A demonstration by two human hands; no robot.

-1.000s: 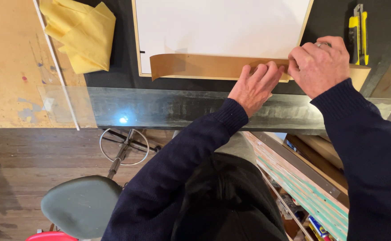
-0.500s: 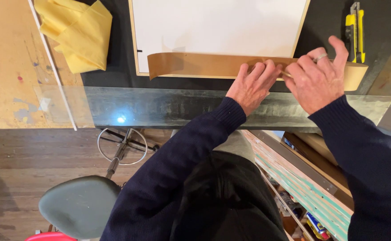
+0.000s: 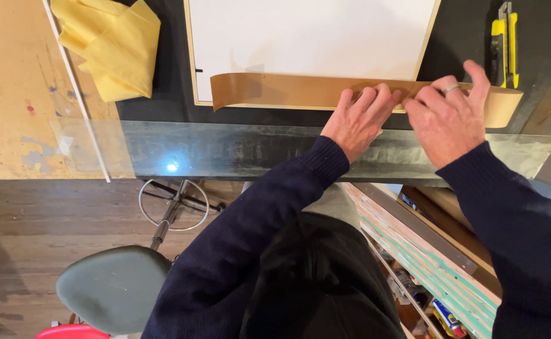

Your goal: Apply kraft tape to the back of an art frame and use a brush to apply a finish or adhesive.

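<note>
A long strip of brown paper tape [image 3: 288, 91] lies along the near edge of a white board [image 3: 313, 37] with a thin pale frame. My left hand [image 3: 358, 119] rests flat on the strip, fingers pressing it down near its middle. My right hand [image 3: 448, 119], with a ring on one finger, presses the strip just to the right, fingers spread. The strip's left end curls up off the board, and its right end [image 3: 501, 107] curls up past the board's corner. Both hands hold nothing else.
A yellow cloth [image 3: 115, 50] lies crumpled at the back left. A yellow and black utility knife [image 3: 505, 44] lies at the right. A clear sheet [image 3: 225, 150] overhangs the table's front edge. Below are a grey stool [image 3: 112, 289] and stacked boards [image 3: 426, 238].
My right hand has slid a little to the right along the tape and its fingers have spread. The left hand stays pressed on the strip.
</note>
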